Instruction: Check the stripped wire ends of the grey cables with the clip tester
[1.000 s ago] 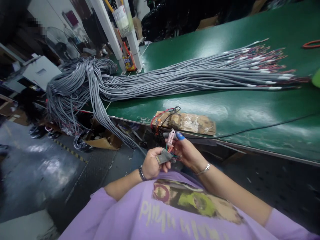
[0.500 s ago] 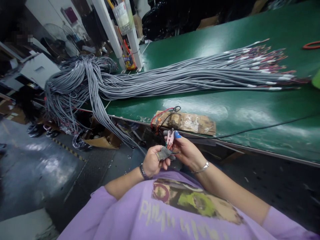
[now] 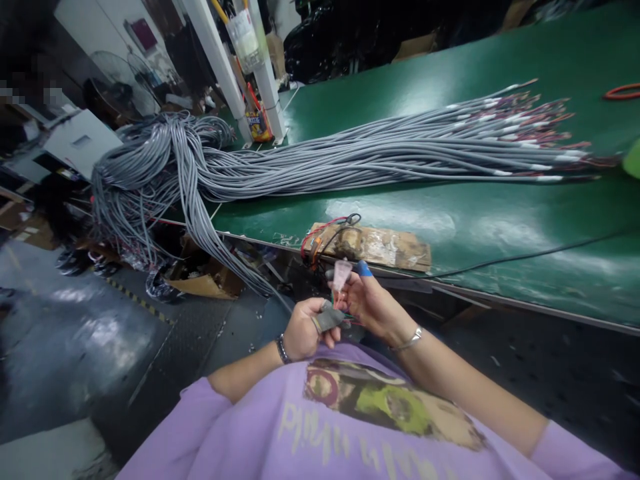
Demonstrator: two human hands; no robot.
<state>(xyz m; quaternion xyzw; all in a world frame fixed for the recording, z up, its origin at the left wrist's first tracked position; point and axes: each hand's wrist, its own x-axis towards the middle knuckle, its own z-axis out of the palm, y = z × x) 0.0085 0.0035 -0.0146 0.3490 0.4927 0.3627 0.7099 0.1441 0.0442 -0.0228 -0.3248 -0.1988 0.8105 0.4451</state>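
Observation:
My left hand (image 3: 311, 328), a grey cover on its thumb, is closed on the end of a grey cable (image 3: 273, 291). Thin red and green wires (image 3: 337, 301) come out past its fingertips. Just right of it, my right hand (image 3: 376, 303) has bent fingers and a blue wrap on its raised thumb. A pale pink, blurred piece that looks like a connector (image 3: 342, 273) sits at the right fingers, above the wires. The exact contact of the fingers with it is partly hidden.
A long bundle of grey cables (image 3: 350, 157) lies across the green table (image 3: 500, 247), its left part draping over the edge. A wooden block (image 3: 395, 248) with red and black leads lies at the front edge. A white post (image 3: 270, 100) stands behind.
My right hand has shifted slightly right, and its thumb has moved away from the pale pink connector, which now looks blurred. My left hand has barely moved.

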